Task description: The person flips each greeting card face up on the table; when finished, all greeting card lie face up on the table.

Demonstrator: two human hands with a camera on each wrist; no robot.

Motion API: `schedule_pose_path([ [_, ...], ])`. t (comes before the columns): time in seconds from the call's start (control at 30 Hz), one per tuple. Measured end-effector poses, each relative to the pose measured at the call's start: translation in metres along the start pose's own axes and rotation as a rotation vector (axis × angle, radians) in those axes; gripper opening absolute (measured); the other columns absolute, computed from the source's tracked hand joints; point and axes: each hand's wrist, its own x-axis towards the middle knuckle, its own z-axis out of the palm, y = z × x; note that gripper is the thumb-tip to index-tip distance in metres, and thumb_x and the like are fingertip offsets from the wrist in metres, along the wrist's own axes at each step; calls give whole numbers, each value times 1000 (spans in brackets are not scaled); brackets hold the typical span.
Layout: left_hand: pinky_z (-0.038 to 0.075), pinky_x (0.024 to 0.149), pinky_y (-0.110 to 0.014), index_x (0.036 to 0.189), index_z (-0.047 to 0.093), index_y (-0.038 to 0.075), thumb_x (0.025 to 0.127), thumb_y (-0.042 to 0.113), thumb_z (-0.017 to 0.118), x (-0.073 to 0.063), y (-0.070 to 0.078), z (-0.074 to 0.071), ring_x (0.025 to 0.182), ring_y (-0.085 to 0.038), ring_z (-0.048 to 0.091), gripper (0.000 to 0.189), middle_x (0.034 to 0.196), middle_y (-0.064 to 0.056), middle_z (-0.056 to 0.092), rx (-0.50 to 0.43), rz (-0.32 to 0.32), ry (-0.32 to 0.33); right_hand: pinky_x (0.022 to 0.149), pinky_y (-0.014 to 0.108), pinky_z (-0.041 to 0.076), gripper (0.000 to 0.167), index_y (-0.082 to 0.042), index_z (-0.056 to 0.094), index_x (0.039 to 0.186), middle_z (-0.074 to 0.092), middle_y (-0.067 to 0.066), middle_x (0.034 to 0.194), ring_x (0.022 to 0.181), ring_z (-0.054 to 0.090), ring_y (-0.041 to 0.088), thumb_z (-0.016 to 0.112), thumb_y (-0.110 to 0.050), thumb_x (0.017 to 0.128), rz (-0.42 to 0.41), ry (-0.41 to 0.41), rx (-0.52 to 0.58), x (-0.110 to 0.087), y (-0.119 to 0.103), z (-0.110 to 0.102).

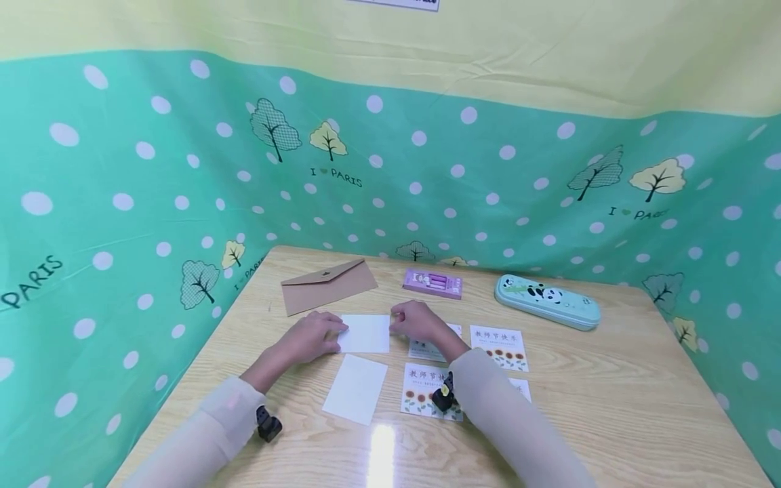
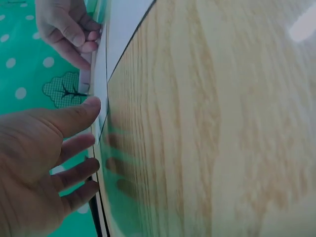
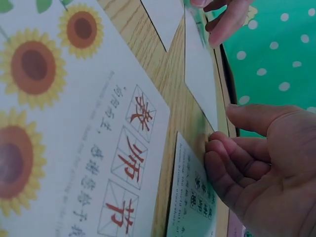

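Note:
A blank white card (image 1: 365,334) lies flat on the table between the two hands. My left hand (image 1: 312,337) is at its left edge; the left wrist view has this thumb (image 2: 81,116) by the card and the other fingers spread loosely. At the opposite edge is my right hand (image 1: 417,321), whose bent fingers (image 3: 229,160) touch or nearly touch the card's corner while the thumb stays apart. A second blank card (image 1: 355,389) lies slightly turned just below. Printed sunflower cards (image 1: 497,337) lie to the right, partly covered by the right arm.
A brown envelope (image 1: 332,290) lies at the back left. Behind the hands is a purple box (image 1: 432,283), with a teal panda pencil case (image 1: 547,301) to its right. Green dotted cloth (image 1: 421,176) hangs around the wooden table (image 1: 622,407).

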Motion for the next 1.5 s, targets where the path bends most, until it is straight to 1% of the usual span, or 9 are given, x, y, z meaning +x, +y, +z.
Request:
schedule_pose_path([
  [0.1,48,107,-52,127,71,8,88,26,78,0,1,1,122,-35,63,43,131,-14,69,37,10,-12,54,23,32,25,-3,49,81,33,-8,58,53,35,9,68,-15,95,13,-16,9,2,2,2],
  [0.3,49,105,-53,126,72,9,89,26,78,0,6,0,123,-36,62,41,132,-13,68,68,-18,-26,51,23,33,11,-6,68,99,37,-8,58,52,37,9,69,-16,95,47,-32,-9,4,0,4],
  [0.47,50,103,-55,125,73,11,88,26,79,1,6,1,123,-36,62,40,132,-12,69,68,-36,-32,52,23,33,19,-3,60,84,38,-7,60,54,39,9,68,-16,95,51,-39,-22,4,-2,6],
  [0.63,50,104,-54,124,73,11,87,26,79,1,7,0,123,-35,62,40,131,-11,69,59,-47,-35,57,24,38,28,0,70,116,46,-5,65,57,43,10,69,-18,95,75,-24,-2,5,-1,8],
  [0.7,50,104,-54,124,73,12,87,25,80,1,7,0,123,-36,62,40,131,-11,69,53,-53,-38,59,25,42,39,-4,67,131,51,-3,69,59,45,10,70,-18,94,91,-15,15,5,-1,9],
  [0.77,50,103,-54,124,74,12,87,25,80,1,7,0,122,-36,62,40,131,-11,69,51,-57,-40,62,26,45,43,-4,65,134,54,-2,72,60,47,10,70,-19,94,102,-10,28,6,-2,10],
  [1.13,50,105,-52,124,73,12,87,26,79,3,6,3,123,-33,63,40,130,-10,70,70,-50,-37,64,26,48,37,-1,66,127,62,3,82,63,52,11,69,-16,93,140,52,64,8,-7,11],
  [1.27,50,105,-51,124,72,9,86,25,81,2,7,3,122,-33,63,42,127,-11,71,68,-47,-16,70,28,51,29,-4,65,119,62,4,90,72,56,14,70,-15,93,142,99,74,8,-12,11],
  [1.5,49,107,-51,137,61,2,84,31,84,4,8,3,126,-36,60,64,132,-17,66,60,-135,-17,72,27,52,20,-10,63,110,62,3,94,81,58,16,71,-13,93,168,123,81,8,-17,11],
])
